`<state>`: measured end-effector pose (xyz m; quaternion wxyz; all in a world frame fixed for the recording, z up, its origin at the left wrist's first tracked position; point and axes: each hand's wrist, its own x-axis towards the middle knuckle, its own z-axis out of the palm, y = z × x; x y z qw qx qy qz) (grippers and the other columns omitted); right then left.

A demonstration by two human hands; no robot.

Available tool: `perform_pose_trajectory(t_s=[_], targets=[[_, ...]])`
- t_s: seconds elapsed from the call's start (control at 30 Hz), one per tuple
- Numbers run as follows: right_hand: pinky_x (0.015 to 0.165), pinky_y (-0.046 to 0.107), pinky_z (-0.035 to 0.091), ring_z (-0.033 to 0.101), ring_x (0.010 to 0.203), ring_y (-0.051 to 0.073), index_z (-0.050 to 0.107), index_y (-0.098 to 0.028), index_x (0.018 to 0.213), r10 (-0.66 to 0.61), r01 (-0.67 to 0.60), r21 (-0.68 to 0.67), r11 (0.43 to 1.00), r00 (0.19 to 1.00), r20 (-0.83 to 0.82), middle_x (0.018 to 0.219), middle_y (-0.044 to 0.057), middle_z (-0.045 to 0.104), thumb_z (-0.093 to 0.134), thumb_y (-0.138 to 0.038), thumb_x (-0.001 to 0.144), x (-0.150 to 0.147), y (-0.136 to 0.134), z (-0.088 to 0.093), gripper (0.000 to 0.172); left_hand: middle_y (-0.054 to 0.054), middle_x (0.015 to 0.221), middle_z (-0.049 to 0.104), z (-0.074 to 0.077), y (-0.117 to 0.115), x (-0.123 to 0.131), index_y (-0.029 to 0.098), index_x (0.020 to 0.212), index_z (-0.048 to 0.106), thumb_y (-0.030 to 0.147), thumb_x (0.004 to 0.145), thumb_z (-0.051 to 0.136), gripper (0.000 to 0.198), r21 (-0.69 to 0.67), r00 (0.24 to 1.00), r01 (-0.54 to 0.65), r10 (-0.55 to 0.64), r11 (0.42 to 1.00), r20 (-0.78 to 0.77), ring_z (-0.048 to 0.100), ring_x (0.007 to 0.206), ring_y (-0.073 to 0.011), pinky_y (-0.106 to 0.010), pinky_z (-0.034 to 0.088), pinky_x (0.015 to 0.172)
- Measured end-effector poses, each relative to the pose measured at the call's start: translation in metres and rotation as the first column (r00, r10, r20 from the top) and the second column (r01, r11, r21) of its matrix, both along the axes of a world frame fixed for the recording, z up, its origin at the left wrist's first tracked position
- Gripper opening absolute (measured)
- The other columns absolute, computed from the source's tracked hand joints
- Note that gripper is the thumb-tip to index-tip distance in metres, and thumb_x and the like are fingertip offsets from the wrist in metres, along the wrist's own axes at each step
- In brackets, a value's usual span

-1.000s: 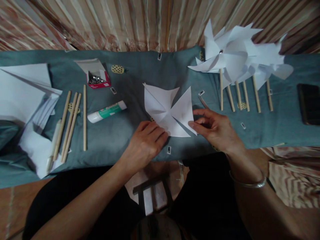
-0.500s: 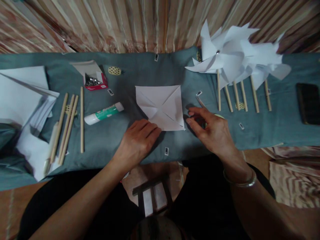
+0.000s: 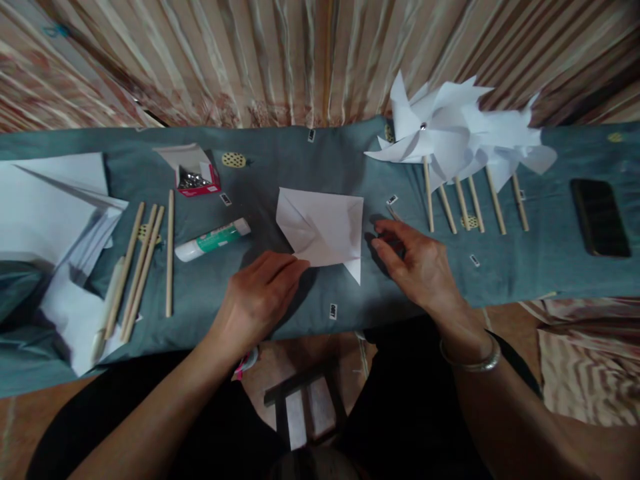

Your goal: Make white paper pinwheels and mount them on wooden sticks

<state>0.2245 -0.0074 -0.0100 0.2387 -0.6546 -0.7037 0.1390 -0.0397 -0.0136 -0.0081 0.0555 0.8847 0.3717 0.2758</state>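
Note:
My left hand [image 3: 265,283] is closed, its fingertips pinching the lower left edge of a white paper square [image 3: 333,230] on the cloth. Slits or creases run diagonally in the square. Its left side curls up, and a pointed flap sticks out at its lower right. Just right of the paper hovers my right hand [image 3: 415,263], thumb and forefinger apart, not touching the sheet. A thin metallic tip [image 3: 394,213] shows beyond its fingers; the rest of that object is hidden beneath the hand.
At left lie a glue stick [image 3: 214,240], several wooden sticks [image 3: 170,253], a pen [image 3: 107,300], white papers [image 3: 55,200] and a red box [image 3: 199,190] of metal pins. Paper pinwheels [image 3: 450,130] on sticks and a phone [image 3: 600,217] lie at right. A curtain [image 3: 295,60] hangs behind.
The paper's lower right part has shifted, and a pointed flap now juts out below it. My left hand has moved slightly left and down. The whole view has shifted a little.

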Motion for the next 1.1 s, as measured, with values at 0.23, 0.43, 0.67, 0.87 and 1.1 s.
perform_pose_trajectory(t_s=[0.23, 0.43, 0.67, 0.87, 1.1], targets=[[0.077, 0.037, 0.059, 0.073, 0.085, 0.023, 0.067, -0.019, 0.115, -0.023, 0.023, 0.015, 1.0, 0.999, 0.028, 0.105, 0.009, 0.076, 0.055, -0.033, 0.092, 0.008, -0.003, 0.002, 0.03, -0.012, 0.098, 0.069, -0.003, -0.021, -0.005, 0.008, 0.109, 0.062, 0.008, 0.089, 0.059, 0.02, -0.072, 0.989, 0.15, -0.149, 0.986, 0.011, 0.064, 0.082, -0.0194, -0.03, 0.057, 0.068], [0.108, 0.046, 0.046, 0.056, 0.127, 0.027, 0.065, -0.017, 0.121, 0.168, -0.176, 0.094, 0.98, 0.981, 0.095, 0.134, 0.014, 0.062, 0.043, -0.026, 0.098, 0.002, -0.004, 0.003, 0.033, -0.013, 0.095, 0.071, -0.006, -0.022, -0.008, 0.006, 0.105, 0.064, 0.007, 0.087, 0.061, 0.018, -0.054, 0.987, 0.158, -0.159, 0.986, -0.016, 0.065, 0.084, -0.022, -0.035, 0.058, 0.072], [0.102, 0.049, 0.046, 0.055, 0.126, 0.03, 0.053, -0.01, 0.135, 0.192, -0.187, -0.047, 0.981, 0.93, 0.314, 0.136, 0.015, 0.061, 0.037, -0.02, 0.098, -0.006, -0.002, -0.001, 0.042, -0.011, 0.099, 0.071, -0.01, -0.022, 0.001, 0.008, 0.114, 0.063, 0.009, 0.089, 0.059, 0.025, -0.088, 0.985, 0.163, -0.168, 0.983, -0.049, 0.065, 0.089, -0.0227, -0.038, 0.058, 0.077], [0.091, 0.046, 0.046, 0.065, 0.105, 0.03, 0.062, -0.013, 0.123, 0.102, -0.111, -0.006, 0.994, 0.888, 0.449, 0.122, 0.014, 0.069, 0.043, -0.015, 0.092, 0.0, -0.004, 0.004, 0.036, -0.011, 0.103, 0.069, -0.01, -0.013, -0.004, 0.012, 0.116, 0.059, 0.021, 0.092, 0.058, 0.026, -0.068, 0.997, 0.058, -0.061, 0.996, -0.044, 0.064, 0.094, -0.0235, -0.039, 0.058, 0.081], [0.09, 0.048, 0.046, 0.064, 0.106, 0.031, 0.062, -0.016, 0.12, 0.081, -0.104, 0.035, 0.994, 0.907, 0.413, 0.121, 0.015, 0.068, 0.047, -0.015, 0.087, 0.009, -0.006, -0.004, 0.036, -0.012, 0.103, 0.068, -0.013, -0.009, -0.036, 0.012, 0.11, 0.063, 0.022, 0.095, 0.051, 0.022, -0.09, 0.978, -0.081, 0.062, 0.993, -0.198, 0.064, 0.093, -0.0254, -0.041, 0.056, 0.081]])
